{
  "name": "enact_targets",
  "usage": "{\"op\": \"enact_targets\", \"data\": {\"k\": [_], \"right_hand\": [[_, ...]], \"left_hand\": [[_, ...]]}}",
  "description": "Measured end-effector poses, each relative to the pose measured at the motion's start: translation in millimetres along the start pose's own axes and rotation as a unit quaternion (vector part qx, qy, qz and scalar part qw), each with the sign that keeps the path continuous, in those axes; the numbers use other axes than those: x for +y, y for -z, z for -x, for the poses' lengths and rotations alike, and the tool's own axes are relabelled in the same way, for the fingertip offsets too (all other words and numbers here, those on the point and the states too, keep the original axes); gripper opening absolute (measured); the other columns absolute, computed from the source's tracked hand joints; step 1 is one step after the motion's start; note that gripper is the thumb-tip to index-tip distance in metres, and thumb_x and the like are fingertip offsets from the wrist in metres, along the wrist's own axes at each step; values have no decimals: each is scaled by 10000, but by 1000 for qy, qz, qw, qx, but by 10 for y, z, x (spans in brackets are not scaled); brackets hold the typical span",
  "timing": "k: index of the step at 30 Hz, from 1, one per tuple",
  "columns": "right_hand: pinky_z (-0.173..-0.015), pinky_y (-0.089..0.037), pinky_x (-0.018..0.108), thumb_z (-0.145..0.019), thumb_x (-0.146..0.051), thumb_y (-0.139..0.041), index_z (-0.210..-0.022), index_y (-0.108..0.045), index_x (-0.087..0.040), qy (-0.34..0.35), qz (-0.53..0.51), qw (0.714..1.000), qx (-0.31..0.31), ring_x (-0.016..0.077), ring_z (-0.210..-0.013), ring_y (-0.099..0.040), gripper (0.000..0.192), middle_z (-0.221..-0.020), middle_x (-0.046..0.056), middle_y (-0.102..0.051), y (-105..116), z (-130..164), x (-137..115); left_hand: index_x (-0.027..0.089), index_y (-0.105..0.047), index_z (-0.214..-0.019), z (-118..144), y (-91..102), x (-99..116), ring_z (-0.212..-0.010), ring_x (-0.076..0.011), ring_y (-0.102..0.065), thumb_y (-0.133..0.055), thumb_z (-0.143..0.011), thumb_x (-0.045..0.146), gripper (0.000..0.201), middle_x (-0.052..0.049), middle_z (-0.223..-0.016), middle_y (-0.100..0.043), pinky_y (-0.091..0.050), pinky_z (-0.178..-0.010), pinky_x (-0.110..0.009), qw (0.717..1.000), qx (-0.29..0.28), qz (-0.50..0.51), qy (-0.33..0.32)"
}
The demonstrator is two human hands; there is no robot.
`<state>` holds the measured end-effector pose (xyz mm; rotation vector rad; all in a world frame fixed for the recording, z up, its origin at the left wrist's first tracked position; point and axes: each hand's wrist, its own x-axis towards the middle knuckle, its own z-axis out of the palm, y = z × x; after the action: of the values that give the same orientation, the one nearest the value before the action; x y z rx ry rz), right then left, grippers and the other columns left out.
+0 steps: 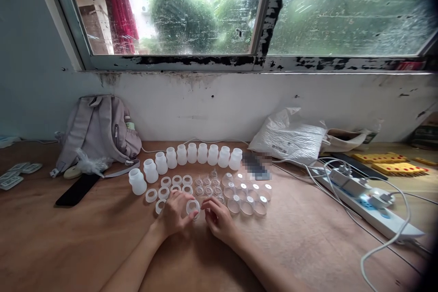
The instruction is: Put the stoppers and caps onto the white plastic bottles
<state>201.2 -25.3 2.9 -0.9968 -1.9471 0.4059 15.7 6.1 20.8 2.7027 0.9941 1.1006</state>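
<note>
My left hand (176, 212) is closed around a translucent white screw ring (193, 206), which shows between its thumb and fingers just above the table. Close to the ring's right side is my right hand (219, 220), its fingers curled in; whatever they hold, if anything, is hidden. Several similar white rings (151, 195) lie behind and beside the left hand, some partly covered by it. Clear silicone teats (207, 181) stand in rows just beyond both hands. To the right are clear dome caps (247, 206) with white spots on top.
Small frosted white bottles (182, 155) stand in an arc at the back. A backpack (99, 127) and black phone (77, 190) lie left. Rightward are a silver bag (290, 137), a power strip (369, 200) with loose white cables, and yellow pieces (398, 169). A window is above.
</note>
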Motion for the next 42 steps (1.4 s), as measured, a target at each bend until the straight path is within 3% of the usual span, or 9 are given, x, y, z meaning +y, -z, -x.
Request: {"op": "enact_targets", "data": {"k": [6,16,26,32,37,42], "right_hand": [[-527,-370,217,-715,-39,-398,-821,-518,-191,-16,21,999,36,107,-575,-454,220,-757,20,-516,0,9,80],[-568,-385,225,-744,-61,-380,-847,-525,-195,-40,49,998,17,122,-615,-474,223,-765,25,-520,-15,-4,64],[-575,-389,221,-767,-67,-375,-863,-515,-195,-42,52,998,-4,117,-621,-481,212,-790,25,-520,-5,-1,42],[-604,-410,219,-721,-25,-390,-886,-525,-196,-43,56,997,-18,118,-658,-508,274,-830,29,-531,-13,2,52],[-585,-424,207,-680,-25,-423,-1020,-480,-212,-33,22,997,-72,95,-628,-505,392,-905,29,-514,18,-7,-24],[-568,-420,208,-765,-121,-432,-912,-489,-201,-39,9,999,-27,104,-623,-497,177,-805,21,-532,-18,-7,-21]], "left_hand": [[213,-524,-978,-18,11,4,-873,-195,-520,-544,-742,330,265,-27,-893,-612,-377,-827,-350,995,-92,23,14],[229,-530,-1003,-15,-27,0,-887,-195,-537,-580,-723,327,300,-24,-925,-626,-313,-898,-387,990,-133,44,21],[232,-532,-986,-18,-21,3,-889,-191,-533,-589,-721,322,285,-10,-928,-622,-322,-883,-374,990,-134,33,20],[201,-562,-828,-15,-64,-9,-820,-178,-528,-467,-808,261,114,-22,-834,-617,-366,-825,-351,994,-96,31,29],[189,-538,-796,-14,-110,36,-735,-145,-541,-400,-842,254,160,-14,-757,-598,-421,-713,-283,985,-30,118,119],[185,-524,-813,-23,-171,135,-603,-124,-561,-364,-852,327,217,-3,-699,-602,-441,-571,-234,947,-34,243,206]]}}
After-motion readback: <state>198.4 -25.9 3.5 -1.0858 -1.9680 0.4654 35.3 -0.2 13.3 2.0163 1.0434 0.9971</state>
